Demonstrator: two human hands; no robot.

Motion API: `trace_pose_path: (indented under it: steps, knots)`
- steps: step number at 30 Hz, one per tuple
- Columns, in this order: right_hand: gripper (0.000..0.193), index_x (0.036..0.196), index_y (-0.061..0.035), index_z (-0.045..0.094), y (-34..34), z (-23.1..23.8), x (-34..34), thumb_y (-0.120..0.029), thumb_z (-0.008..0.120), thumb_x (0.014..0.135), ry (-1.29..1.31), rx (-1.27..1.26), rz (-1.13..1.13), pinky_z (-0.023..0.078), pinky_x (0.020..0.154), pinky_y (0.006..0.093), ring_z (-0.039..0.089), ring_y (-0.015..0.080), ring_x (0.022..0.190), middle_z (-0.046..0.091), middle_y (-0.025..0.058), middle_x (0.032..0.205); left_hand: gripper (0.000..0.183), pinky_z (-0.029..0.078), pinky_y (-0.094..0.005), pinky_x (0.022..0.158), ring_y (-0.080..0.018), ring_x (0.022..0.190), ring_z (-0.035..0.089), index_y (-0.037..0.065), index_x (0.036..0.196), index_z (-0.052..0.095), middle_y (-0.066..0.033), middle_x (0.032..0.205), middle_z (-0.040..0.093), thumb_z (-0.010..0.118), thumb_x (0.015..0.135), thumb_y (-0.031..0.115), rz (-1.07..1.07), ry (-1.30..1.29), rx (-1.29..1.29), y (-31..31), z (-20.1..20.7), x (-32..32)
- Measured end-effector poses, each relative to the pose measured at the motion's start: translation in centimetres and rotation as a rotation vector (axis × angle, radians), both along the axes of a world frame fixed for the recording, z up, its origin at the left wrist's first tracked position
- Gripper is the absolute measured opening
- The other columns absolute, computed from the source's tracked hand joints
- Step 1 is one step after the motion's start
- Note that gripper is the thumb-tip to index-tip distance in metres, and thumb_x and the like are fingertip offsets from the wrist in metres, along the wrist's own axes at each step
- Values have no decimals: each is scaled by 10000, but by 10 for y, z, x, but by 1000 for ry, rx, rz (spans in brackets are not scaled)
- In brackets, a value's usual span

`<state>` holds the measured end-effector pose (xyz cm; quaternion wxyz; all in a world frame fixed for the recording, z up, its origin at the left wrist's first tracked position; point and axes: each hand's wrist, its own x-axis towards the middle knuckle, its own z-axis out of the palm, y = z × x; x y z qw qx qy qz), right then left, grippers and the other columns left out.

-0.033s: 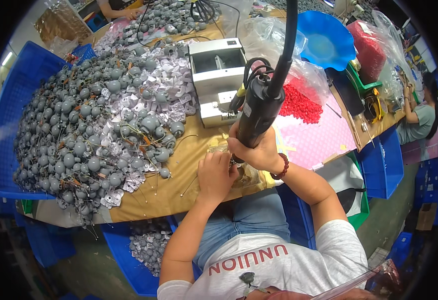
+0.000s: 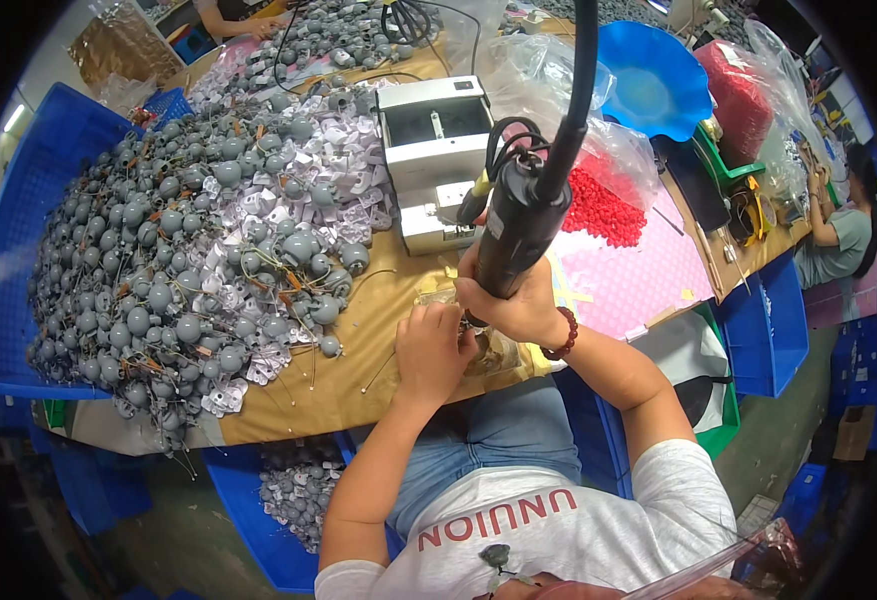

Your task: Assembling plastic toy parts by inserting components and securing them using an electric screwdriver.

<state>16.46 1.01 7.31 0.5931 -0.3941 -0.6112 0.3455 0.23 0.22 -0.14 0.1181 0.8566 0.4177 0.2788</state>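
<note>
My right hand, a beaded bracelet at its wrist, is wrapped round a black electric screwdriver. The driver is nearly upright, with a thick black cable rising from its top. Its lower end reaches down beside my left hand, at the table's front edge. My left hand's fingers are curled together there, and whatever they hold is hidden under them and the driver. Just beyond both hands stands a white box-shaped screw feeder with a dark opening on top.
A large heap of grey round parts with wires and white plastic pieces covers the left. Red small parts lie on a pink sheet at right. Behind are a blue scalloped dish and another person.
Inside the feeder's opening, the small pale arm has shifted a little. The driver's top has tilted very slightly; both hands stay in place.
</note>
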Motion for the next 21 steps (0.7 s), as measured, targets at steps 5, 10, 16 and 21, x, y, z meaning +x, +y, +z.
trace_pose_path:
  steps: [5,10,16,21]
  knots:
    - [593,1340,-34,380,-8,-14,2,108,646,829,-57,27,62,489,690,263,610,112,785,622,69,907,282,434,-448,733,-295,895,581,107,916,572,-65,907,571,774,728,165,-16,-35,-55,0,2,-1]
    - [445,1202,-51,475,-17,-32,-3,44,686,822,-14,-62,53,499,703,283,596,118,770,626,76,914,302,432,-450,746,-305,895,581,98,936,590,-68,903,576,791,718,156,-38,-68,-93,1,8,-2]
    - [319,1057,-22,656,-21,-32,-7,-121,819,801,-106,51,-67,537,719,314,631,138,760,692,69,890,341,438,-451,760,-312,921,592,87,974,611,-76,927,601,818,724,191,-51,-74,-100,3,8,-2]
    - [454,1177,-13,601,-20,-28,-11,-129,825,800,-47,52,-91,539,777,316,634,135,829,690,70,957,340,469,-458,767,-322,938,610,73,1003,618,-89,950,616,806,737,170,-53,-95,-134,3,13,-1]
